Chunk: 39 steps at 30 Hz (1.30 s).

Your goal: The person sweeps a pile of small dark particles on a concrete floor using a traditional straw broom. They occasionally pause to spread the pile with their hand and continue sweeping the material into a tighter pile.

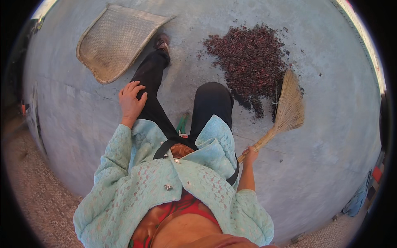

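My right hand (250, 154) is closed round the handle of a straw hand broom (290, 105), low at my right side. The broom's bristles fan out and reach the near right edge of a heap of dark reddish-brown dried bits (252, 58) spread on the floor. Its tip overlaps the edge of the heap. My left hand (131, 99) rests on my left leg near the knee, fingers stretched out, with nothing in it. Beyond that hand lies a woven winnowing tray (118, 39) with a raised rim and one straight side.
The smooth grey concrete floor (322, 165) runs all round me. Loose crumbs are scattered about the heap. Something green (182, 123) shows between my legs. A bluish cloth-like thing (357, 198) sits at the far right edge. Patterned ground (37, 186) lies at the lower left.
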Each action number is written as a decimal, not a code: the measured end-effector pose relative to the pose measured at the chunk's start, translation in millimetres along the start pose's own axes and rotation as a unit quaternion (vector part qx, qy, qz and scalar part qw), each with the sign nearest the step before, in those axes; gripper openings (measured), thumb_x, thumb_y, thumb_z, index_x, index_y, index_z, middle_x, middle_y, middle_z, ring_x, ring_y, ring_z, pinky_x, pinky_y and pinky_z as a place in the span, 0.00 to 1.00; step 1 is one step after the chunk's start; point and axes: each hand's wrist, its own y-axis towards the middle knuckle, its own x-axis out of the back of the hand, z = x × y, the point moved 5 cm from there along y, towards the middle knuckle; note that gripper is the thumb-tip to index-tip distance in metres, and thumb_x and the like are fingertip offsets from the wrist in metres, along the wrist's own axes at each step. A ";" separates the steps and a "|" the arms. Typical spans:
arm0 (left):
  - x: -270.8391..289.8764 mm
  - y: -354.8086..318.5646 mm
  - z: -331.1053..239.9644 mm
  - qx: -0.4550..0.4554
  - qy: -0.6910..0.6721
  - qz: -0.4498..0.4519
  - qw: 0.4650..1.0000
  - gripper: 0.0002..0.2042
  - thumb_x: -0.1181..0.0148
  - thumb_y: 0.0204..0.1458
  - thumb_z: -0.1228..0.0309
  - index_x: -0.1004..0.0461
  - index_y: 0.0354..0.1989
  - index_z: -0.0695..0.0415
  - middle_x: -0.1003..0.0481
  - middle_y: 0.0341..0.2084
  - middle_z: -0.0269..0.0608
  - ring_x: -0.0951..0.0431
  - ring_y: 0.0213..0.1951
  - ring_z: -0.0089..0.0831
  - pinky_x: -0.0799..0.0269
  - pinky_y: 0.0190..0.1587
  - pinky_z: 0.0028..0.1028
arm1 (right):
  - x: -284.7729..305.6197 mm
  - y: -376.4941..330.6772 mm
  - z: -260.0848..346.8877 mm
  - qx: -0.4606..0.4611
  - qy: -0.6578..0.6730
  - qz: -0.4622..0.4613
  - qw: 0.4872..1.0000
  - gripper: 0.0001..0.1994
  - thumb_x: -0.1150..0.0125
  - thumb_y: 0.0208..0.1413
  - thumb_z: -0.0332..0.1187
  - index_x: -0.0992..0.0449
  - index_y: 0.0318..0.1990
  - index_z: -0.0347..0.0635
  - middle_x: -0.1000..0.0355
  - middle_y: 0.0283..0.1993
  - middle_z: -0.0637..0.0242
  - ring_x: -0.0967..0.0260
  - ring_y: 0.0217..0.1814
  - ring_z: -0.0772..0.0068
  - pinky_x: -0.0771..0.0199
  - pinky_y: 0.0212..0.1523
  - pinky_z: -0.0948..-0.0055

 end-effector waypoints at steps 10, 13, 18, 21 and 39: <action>-3.7 11.8 -9.9 -0.004 0.002 0.027 1.000 0.12 0.36 0.38 0.71 0.23 0.35 0.51 0.26 0.46 0.34 0.32 0.53 0.35 0.43 0.55 0.36 | -39.4 30.3 40.7 0.064 -0.628 -0.187 0.753 0.37 0.31 0.39 0.40 0.41 0.58 0.43 0.39 0.53 0.51 0.37 0.52 0.49 0.32 0.49 0.57; -2.0 15.1 -12.7 0.004 0.008 0.045 0.999 0.12 0.36 0.38 0.71 0.23 0.35 0.52 0.27 0.47 0.35 0.32 0.54 0.36 0.44 0.56 0.37 | -93.9 93.4 57.3 0.206 -0.599 -0.076 0.770 0.45 0.29 0.35 0.47 0.46 0.63 0.49 0.46 0.59 0.51 0.43 0.57 0.46 0.36 0.53 0.54; -2.6 20.6 -11.8 0.019 0.007 0.072 0.997 0.12 0.37 0.38 0.72 0.23 0.35 0.53 0.27 0.47 0.37 0.32 0.54 0.37 0.44 0.56 0.39 | -208.9 177.2 106.9 0.268 -0.495 0.000 0.826 0.52 0.30 0.33 0.59 0.50 0.66 0.51 0.50 0.62 0.47 0.45 0.59 0.38 0.40 0.55 0.50; -3.4 26.2 -13.4 0.031 0.007 0.087 0.996 0.11 0.37 0.38 0.71 0.23 0.34 0.53 0.27 0.48 0.38 0.32 0.54 0.39 0.45 0.57 0.41 | -252.3 203.5 142.8 0.198 -0.488 0.000 0.850 0.57 0.30 0.30 0.63 0.56 0.68 0.58 0.63 0.69 0.48 0.53 0.63 0.30 0.42 0.56 0.42; -9.9 37.2 -16.2 0.052 0.036 0.153 0.986 0.10 0.42 0.43 0.71 0.24 0.36 0.57 0.29 0.50 0.44 0.34 0.56 0.45 0.49 0.60 0.45 | -446.4 138.6 192.6 0.336 -0.520 0.038 0.785 0.29 0.36 0.45 0.28 0.35 0.58 0.61 0.48 0.61 0.56 0.36 0.50 0.49 0.30 0.43 0.56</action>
